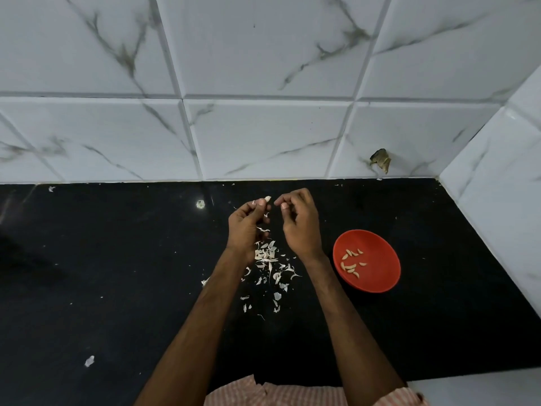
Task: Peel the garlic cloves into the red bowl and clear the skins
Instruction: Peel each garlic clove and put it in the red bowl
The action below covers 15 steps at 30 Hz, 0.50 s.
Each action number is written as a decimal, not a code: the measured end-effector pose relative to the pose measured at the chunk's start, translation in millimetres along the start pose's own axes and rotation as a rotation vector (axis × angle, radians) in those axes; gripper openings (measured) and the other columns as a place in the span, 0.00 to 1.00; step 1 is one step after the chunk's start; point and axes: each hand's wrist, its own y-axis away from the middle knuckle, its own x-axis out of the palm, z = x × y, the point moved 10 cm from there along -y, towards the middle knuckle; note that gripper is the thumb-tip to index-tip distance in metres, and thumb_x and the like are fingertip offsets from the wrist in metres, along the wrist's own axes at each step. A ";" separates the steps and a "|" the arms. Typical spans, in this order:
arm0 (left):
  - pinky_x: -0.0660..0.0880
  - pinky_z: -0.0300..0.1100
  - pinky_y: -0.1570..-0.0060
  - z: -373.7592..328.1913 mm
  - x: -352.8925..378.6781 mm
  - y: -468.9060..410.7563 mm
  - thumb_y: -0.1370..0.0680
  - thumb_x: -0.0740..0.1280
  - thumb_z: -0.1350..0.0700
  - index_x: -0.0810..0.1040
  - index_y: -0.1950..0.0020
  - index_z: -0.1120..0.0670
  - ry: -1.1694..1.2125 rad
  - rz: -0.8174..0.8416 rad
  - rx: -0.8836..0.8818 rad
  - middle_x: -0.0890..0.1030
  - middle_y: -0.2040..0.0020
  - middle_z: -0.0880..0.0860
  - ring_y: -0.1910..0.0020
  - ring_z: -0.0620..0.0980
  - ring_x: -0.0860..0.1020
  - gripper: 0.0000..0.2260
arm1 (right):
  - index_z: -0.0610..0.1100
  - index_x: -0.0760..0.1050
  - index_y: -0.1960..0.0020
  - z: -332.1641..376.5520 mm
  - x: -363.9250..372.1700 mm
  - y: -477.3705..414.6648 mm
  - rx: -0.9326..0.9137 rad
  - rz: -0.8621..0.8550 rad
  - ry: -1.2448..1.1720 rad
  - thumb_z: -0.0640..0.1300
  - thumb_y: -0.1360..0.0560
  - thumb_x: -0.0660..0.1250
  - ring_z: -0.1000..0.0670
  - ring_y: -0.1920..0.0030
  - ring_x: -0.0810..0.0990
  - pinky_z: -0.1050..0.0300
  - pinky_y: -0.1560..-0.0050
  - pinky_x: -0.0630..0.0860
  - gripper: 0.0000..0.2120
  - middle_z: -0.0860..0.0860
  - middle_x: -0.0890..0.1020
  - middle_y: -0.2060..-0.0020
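My left hand [247,227] is raised over the black counter and pinches a small pale garlic clove [267,198] at its fingertips. My right hand [298,222] hovers just to its right with fingers curled, thumb and forefinger close together; I cannot make out anything between them. A pile of white garlic skins [270,265] lies scattered on the counter below both hands. The red bowl [377,253] sits to the right of my right forearm and holds several peeled cloves [351,263].
The black counter [117,273] runs back to a white marble-tiled wall, with a side wall at the right. Stray skin scraps [89,361] lie at the lower left and far back. A broken hole [380,161] marks the back tile.
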 end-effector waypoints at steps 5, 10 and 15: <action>0.70 0.35 0.75 -4.3 4.3 0.2 0.21 0.70 0.59 0.80 0.53 0.54 -0.008 0.036 0.038 0.80 0.59 0.51 0.64 0.45 0.74 0.02 | 0.41 0.81 0.51 -2.6 3.5 -1.1 0.120 0.003 -0.131 0.35 0.23 0.69 0.56 0.54 0.80 0.65 0.53 0.76 0.04 0.51 0.81 0.54; 0.74 0.38 0.77 -21.5 7.5 3.7 0.22 0.71 0.64 0.78 0.53 0.57 -0.122 0.023 0.179 0.82 0.60 0.51 0.63 0.47 0.78 0.04 | 0.39 0.82 0.53 -6.4 1.7 -1.2 0.205 -0.015 -0.220 0.35 0.24 0.70 0.55 0.60 0.82 0.66 0.59 0.77 0.02 0.50 0.84 0.60; 0.75 0.38 0.77 -32.4 7.1 5.6 0.23 0.71 0.67 0.78 0.56 0.58 -0.219 0.020 0.262 0.84 0.56 0.53 0.59 0.47 0.82 0.06 | 0.40 0.82 0.55 -6.0 1.4 -3.5 0.183 0.006 -0.178 0.36 0.24 0.71 0.54 0.60 0.83 0.59 0.57 0.79 0.02 0.52 0.84 0.62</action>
